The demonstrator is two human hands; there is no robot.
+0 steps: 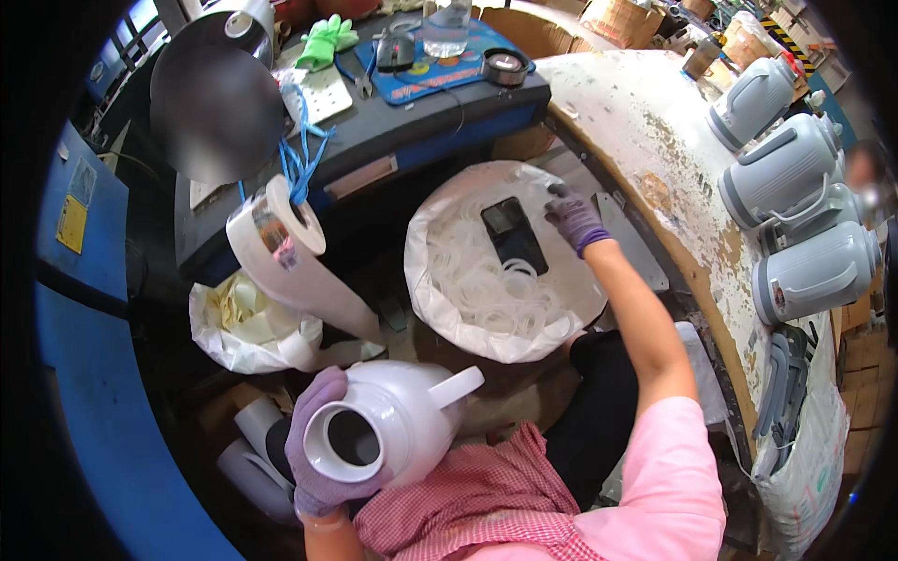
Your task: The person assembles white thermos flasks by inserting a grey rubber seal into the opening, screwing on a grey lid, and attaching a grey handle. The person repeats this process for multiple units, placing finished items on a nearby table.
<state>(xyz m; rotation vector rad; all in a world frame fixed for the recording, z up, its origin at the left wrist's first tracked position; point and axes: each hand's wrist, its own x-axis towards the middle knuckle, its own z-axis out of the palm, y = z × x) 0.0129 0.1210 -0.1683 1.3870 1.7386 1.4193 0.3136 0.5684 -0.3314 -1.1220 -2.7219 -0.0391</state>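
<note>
- The left hand (318,449), in a purple glove, has its grip wrapped round the neck of a white plastic jug body (388,430), held low by the lap with its open mouth turned up and its spout pointing right.
- The right hand (572,217), gloved the same, reaches into a white sack (426,280) full of clear rings (496,280); the fingers curl down at the sack's far rim, but I cannot tell whether they pinch a ring.
- A dark flat phone-shaped thing (514,234) lies on the rings, just beside that hand.
- A big roll of white paper (281,248) leans to the left of the sack, above a bag of crumpled cream-coloured waste (248,323).
- A curved white surface (645,150), worn and stained brown, runs along the right; grey jugs (795,224) lie on their sides in a row on it.
- A white bag with green marks (800,477) hangs below that surface at the lower right.
- Beyond, a dark desk (440,112) carries a blue mat (440,70), a green glove (327,39) and a clear container (446,26).
- A yellow rectangular sign (71,222) sits on the blue wall (84,374) at far left.
</note>
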